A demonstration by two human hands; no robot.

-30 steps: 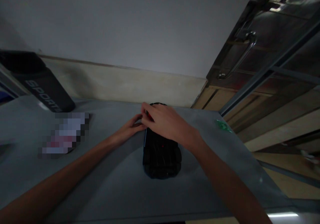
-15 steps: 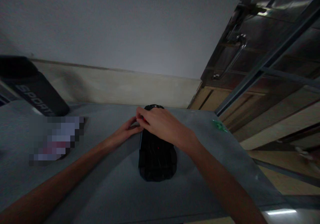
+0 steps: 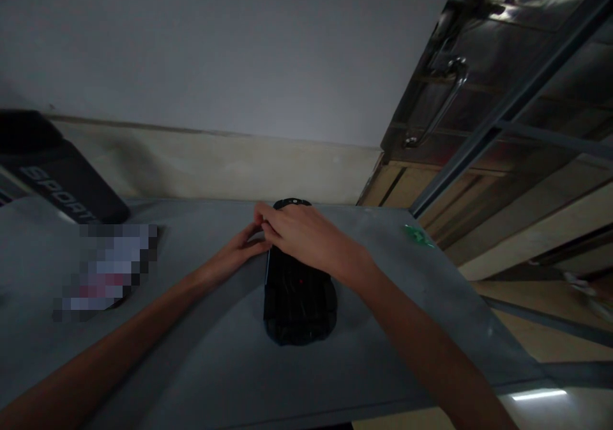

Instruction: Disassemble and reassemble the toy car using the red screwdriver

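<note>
A black object shaped like a toy car (image 3: 301, 302) lies on the grey table, its long side pointing away from me; a tiny red dot shows on its upper surface. My right hand (image 3: 306, 235) reaches over its far half, with fingers bent together in a pinch at its left edge. Whatever is between those fingertips is hidden. Against the left side of the car rests my left hand (image 3: 244, 246), its thumb and fingers gripping that edge, close to the right fingertips.
A black bottle marked SPORT (image 3: 71, 174) stands at the back left. Near it lies a blurred-out flat item (image 3: 110, 270). A small green plastic wrapper (image 3: 418, 235) lies by the right edge of the table (image 3: 215, 366). Behind are a wall and a metal door with a handle (image 3: 438, 107).
The view has shifted slightly. A bit of red seen between my right fingers and the car is now covered. Both hands stay at the car's left edge.
</note>
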